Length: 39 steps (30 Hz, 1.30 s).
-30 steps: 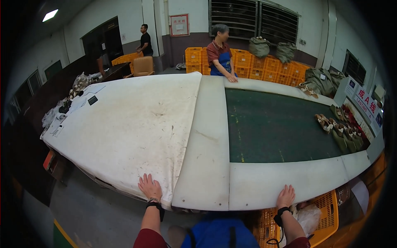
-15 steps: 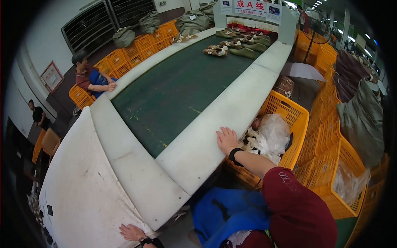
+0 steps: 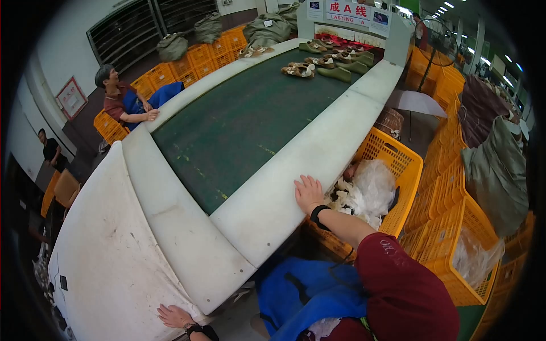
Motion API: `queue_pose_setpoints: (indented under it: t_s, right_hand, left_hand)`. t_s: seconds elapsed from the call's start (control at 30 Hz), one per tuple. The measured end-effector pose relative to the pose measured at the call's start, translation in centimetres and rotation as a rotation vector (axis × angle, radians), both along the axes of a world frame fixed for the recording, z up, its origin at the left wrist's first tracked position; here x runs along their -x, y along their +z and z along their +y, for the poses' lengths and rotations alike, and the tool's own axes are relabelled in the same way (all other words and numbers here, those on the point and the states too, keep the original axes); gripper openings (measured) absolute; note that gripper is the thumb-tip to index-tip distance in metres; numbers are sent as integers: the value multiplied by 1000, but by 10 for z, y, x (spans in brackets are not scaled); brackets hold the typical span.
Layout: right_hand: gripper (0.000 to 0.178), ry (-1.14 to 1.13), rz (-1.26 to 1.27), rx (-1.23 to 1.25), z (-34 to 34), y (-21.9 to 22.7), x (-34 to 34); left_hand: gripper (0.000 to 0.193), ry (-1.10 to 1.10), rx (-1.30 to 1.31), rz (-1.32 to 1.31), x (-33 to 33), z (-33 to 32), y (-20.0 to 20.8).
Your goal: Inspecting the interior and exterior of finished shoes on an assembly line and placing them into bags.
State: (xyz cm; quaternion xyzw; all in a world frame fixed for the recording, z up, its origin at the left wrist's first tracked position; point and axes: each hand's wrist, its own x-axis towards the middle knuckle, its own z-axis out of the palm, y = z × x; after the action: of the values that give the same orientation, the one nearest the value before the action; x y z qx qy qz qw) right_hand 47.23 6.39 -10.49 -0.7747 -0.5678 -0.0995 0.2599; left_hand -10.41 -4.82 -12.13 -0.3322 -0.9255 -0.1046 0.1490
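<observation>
My right hand (image 3: pixel 308 193) rests flat on the white side rail (image 3: pixel 273 196) of a conveyor, its fingers spread and nothing in it. At the lower edge my left hand (image 3: pixel 174 316) lies with fingers stretched out on a white cloth cover (image 3: pixel 114 238) over the end of the table. Between the white rails runs the dark green conveyor belt (image 3: pixel 227 125). Toward its far end stand several shoe uppers and green shoe lasts (image 3: pixel 334 74), apart from both hands. A brown and white shoe upper (image 3: pixel 298 69) is among the nearest of them.
A yellow crate (image 3: pixel 406 165) holding clear plastic bags (image 3: pixel 372 184) stands beside my right arm. More yellow crates (image 3: pixel 449 244) are stacked at the right. Across the belt a person in a blue apron (image 3: pixel 128 102) leans on the rail. Grey sacks (image 3: pixel 264 28) lie on crates behind.
The whole view has shifted slightly. Across the belt, the person has turned the head upward, and more of the blue apron shows. My hands stay in place on the rail and cover.
</observation>
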Motion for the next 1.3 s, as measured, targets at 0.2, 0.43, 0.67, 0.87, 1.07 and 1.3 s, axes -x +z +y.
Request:
queue_pose_setpoints:
  t_s: [0.2, 0.43, 0.67, 0.87, 1.07, 1.3]
  right_hand:
    - [30, 23, 27, 26, -1, 6, 2]
    - [29, 12, 31, 3, -2, 7, 2]
    - [29, 15, 38, 5, -3, 4, -1]
    - [30, 19, 29, 3, 0, 2, 0]
    - [30, 16, 27, 6, -3, 4, -1]
    - [28, 39, 25, -63, -1, 4, 5]
  left_hand:
    - [42, 11, 12, 11, 4, -2, -3]
    - [43, -20, 35, -5, 4, -4, 3]
    - [50, 106, 184, -265, -22, 13, 22]
    - [56, 119, 224, -82, -57, 22, 17]
    - [53, 100, 194, -55, -62, 19, 14]
    - [47, 69, 51, -78, -39, 8, -7]
